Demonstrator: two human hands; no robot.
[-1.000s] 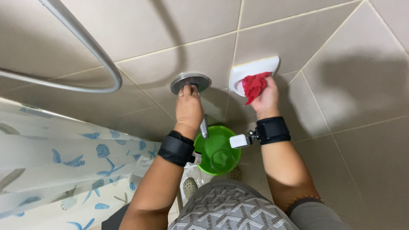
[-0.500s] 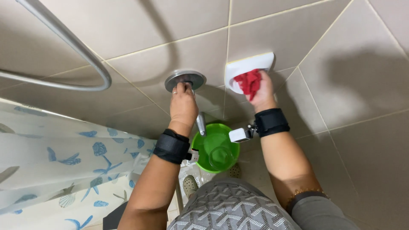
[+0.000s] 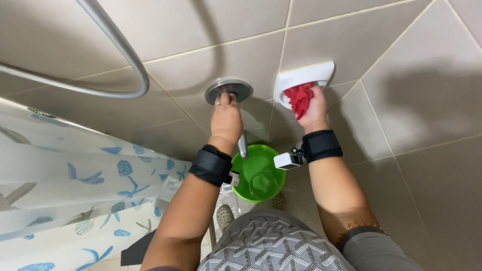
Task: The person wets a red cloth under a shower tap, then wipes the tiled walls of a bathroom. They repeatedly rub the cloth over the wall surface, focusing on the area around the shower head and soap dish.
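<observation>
My left hand (image 3: 226,118) grips the handle in front of a round chrome wall plate (image 3: 229,89) on the tiled wall. A chrome spout (image 3: 243,145) hangs below that hand. My right hand (image 3: 314,111) holds a red cloth (image 3: 299,98) pressed inside a white wall-mounted soap dish (image 3: 305,76). Both wrists wear black bands; the right one carries a small white device (image 3: 287,160).
A green bucket (image 3: 257,173) sits on the floor under the spout. A white shower curtain (image 3: 70,185) with blue sea-creature prints hangs at the left, under a curved chrome rod (image 3: 118,47). Grey tiled wall (image 3: 422,100) fills the right. A clog-style shoe (image 3: 224,217) stands below.
The red cloth has shifted slightly within the soap dish with my right hand. My left hand stays on the handle.
</observation>
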